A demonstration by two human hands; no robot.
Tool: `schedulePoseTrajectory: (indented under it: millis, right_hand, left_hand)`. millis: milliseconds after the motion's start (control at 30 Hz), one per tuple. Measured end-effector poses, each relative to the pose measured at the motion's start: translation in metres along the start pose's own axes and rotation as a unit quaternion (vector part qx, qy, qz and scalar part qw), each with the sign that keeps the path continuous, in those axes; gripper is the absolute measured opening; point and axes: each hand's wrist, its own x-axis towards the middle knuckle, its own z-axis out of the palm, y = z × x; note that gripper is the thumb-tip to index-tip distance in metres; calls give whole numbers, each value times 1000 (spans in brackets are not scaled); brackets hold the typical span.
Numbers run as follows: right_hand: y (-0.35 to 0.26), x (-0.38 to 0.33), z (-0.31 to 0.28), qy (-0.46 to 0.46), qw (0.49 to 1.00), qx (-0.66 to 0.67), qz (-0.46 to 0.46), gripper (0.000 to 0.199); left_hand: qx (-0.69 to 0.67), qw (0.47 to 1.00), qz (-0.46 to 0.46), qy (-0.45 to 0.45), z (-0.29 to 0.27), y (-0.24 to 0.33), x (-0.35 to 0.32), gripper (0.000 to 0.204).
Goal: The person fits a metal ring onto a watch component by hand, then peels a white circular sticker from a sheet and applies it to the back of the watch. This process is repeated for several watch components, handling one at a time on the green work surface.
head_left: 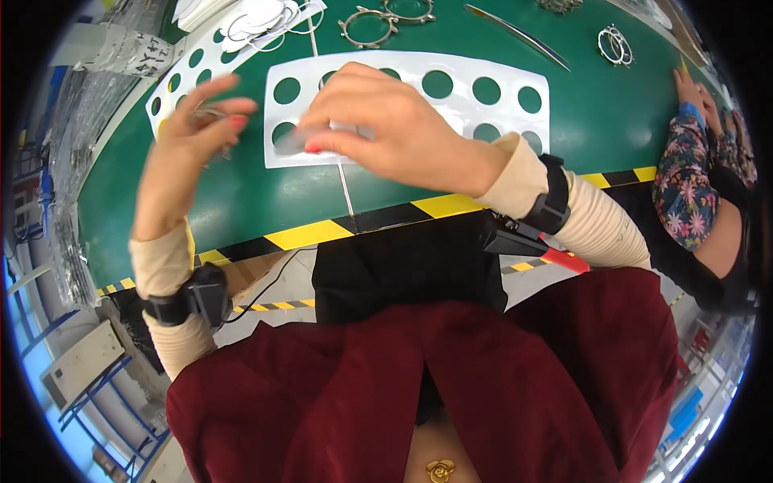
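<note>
My left hand (pixel 181 149) is raised over the left part of the green table, fingers curled around a thin metal ring (pixel 211 113) that shows only in part. Motion blurs its fingertips. My right hand (pixel 378 121) hovers above a white sheet with round holes (pixel 509 117), thumb and fingers bent together in a pinch. By its thumb is a pale, smeared piece (pixel 291 143) over the lower left hole; I cannot make out what it is. Several of the sheet's holes lie hidden behind this hand.
Beyond my hands lie a second holed sheet (pixel 183 71), a pile of white discs (pixel 262 20), metal rings (pixel 368 29) and tweezers (pixel 519 36). Another ring piece (pixel 615 45) sits far right. A co-worker's flowered sleeve (pixel 688 181) rests at the right edge. Striped tape (pixel 310 234) borders the table.
</note>
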Motion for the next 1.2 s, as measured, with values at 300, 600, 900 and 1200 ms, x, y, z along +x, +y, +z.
schedulePoseTrajectory:
  millis: [300, 600, 900, 1200]
  right_hand:
    - [-6, 62, -22, 94, 935, 217, 263, 12]
    - [18, 52, -29, 229, 885, 265, 305, 18]
    - [17, 50, -19, 117, 845, 308, 420, 14]
    - [16, 49, -9, 169, 855, 286, 398, 22]
  left_hand:
    - [-565, 793, -18, -227, -7, 7, 33, 34]
    - [-651, 726, -12, -222, 59, 8, 51, 45]
    - [-670, 717, -63, -185, 59, 5, 58, 41]
    - [-660, 732, -91, -144, 66, 7, 55, 29]
